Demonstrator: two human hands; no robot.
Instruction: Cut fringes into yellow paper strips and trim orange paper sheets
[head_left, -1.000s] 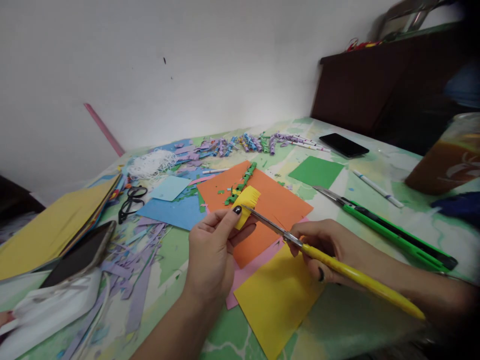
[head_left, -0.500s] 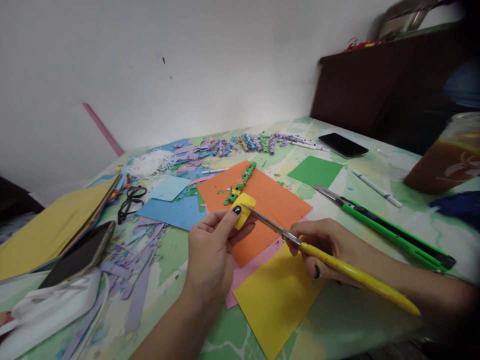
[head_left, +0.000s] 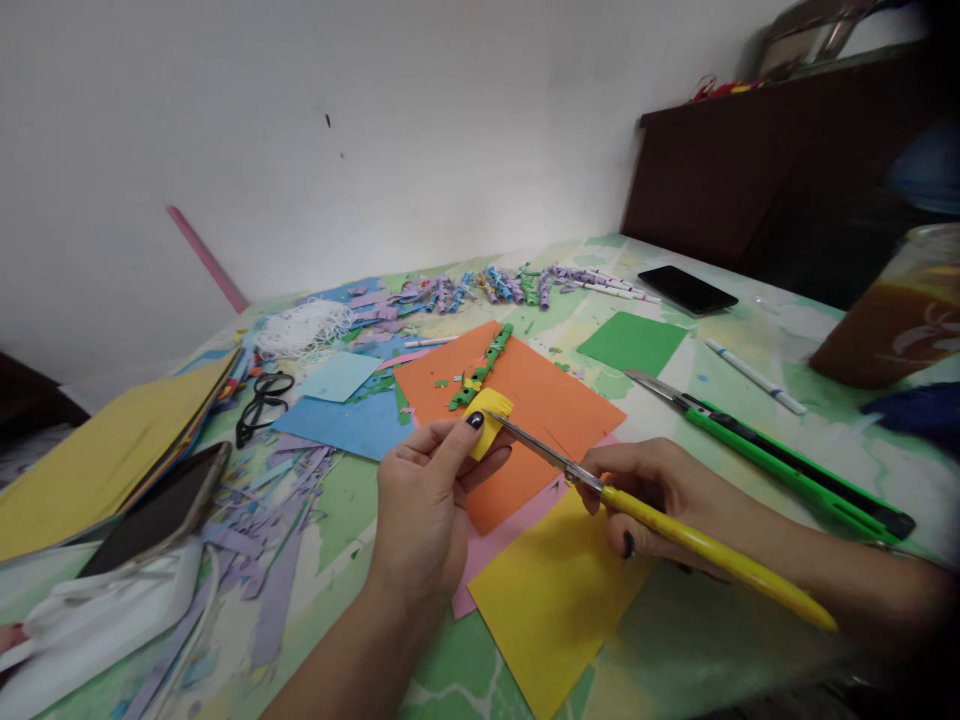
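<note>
My left hand [head_left: 431, 485] pinches a small yellow foam strip [head_left: 482, 432] between thumb and fingers; short slits run along its upper edge. In my right hand [head_left: 649, 495] are yellow-handled scissors [head_left: 675, 537], their blades lying across the strip. Below and behind the strip is an orange foam sheet [head_left: 555, 400], with a green curled piece [head_left: 493, 358] resting on it. Beneath my right hand a yellow sheet [head_left: 544, 590] partly covers a pink sheet [head_left: 499, 555].
A green box cutter [head_left: 787, 455] with its blade out lies at the right, near a marker [head_left: 754, 376], a black phone [head_left: 686, 289] and a cup of brown drink [head_left: 892, 310]. Purple scraps [head_left: 277, 540], glasses [head_left: 262, 405] and white string [head_left: 304, 328] lie left.
Almost nothing differs. My right thumb has shifted slightly left on the scissors, and the view has moved a touch.
</note>
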